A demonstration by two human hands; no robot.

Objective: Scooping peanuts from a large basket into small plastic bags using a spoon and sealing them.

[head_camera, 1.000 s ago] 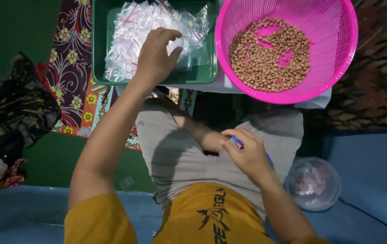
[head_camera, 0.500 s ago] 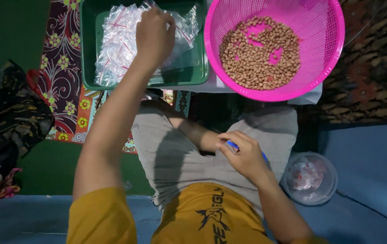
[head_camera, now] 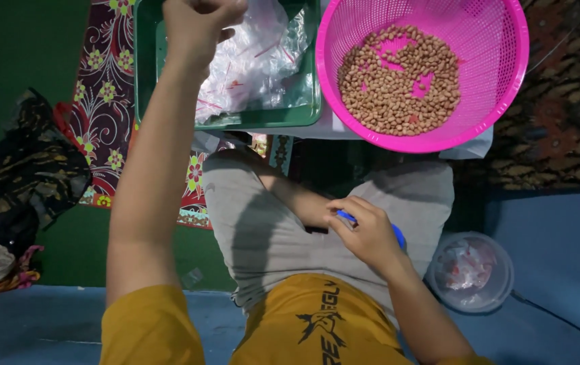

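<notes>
Head view: right hand (head_camera: 365, 233) closed on a blue tool (head_camera: 398, 235) at the lap — unchanged. Left hand (head_camera: 198, 20) has pushed farther into the green tray (head_camera: 236, 120), now fisted on clear bags (head_camera: 256, 61); pink basket (head_camera: 506, 101) of peanuts (head_camera: 398, 81) beside.

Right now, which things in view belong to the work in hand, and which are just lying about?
In use:
- left hand in the clear plastic bags
- green tray holding the bags
- right hand on a blue object
- pink basket of peanuts

Lying about:
- clear round container
- dark cloth heap
- floral mat
</notes>
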